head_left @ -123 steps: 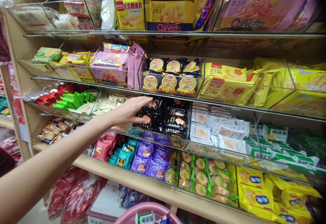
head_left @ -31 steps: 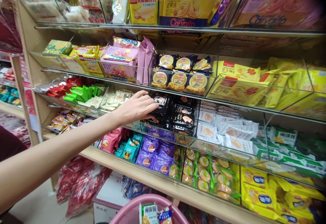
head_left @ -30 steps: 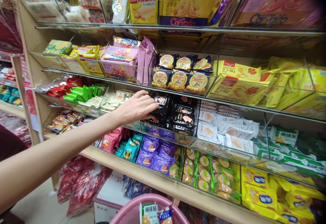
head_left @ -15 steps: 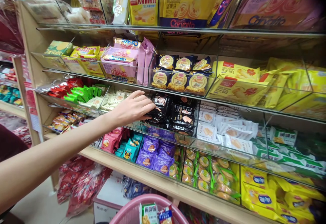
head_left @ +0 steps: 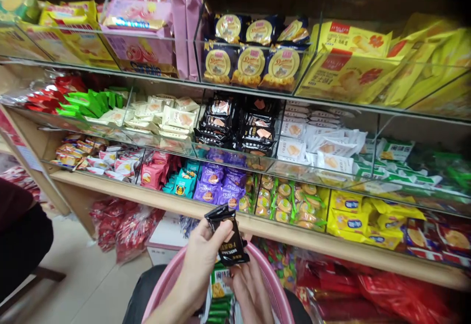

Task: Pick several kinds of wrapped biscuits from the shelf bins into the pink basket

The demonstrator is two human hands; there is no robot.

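Note:
My left hand (head_left: pixel 202 255) grips a black snack packet (head_left: pixel 232 245) with gold lettering, its thumb pressed on the front. Another black edge shows behind the packet's top, and I cannot tell if it is a second packet. At the lower right corner my right hand (head_left: pixel 250 289) has its curled fingers against the same packet, partly hidden by it. Both hands are over a pink plastic basket (head_left: pixel 162 282) between my knees. Inside it, a green-and-white packet (head_left: pixel 220 284) and several green wrappers show between my wrists.
A wooden shelf unit with clear dividers faces me. Its bins hold black packets (head_left: pixel 257 127), white packets (head_left: pixel 333 147), purple packets (head_left: pixel 211 176) and yellow packets (head_left: pixel 348 216). Red bagged goods (head_left: pixel 134 235) and a white box (head_left: pixel 167 235) are underneath. A person's dark-clothed leg (head_left: pixel 25 226) is at left.
My left hand has left the black packets' bin and come down over the basket, now with a black packet. My right hand has come into view. The camera has tilted downward.

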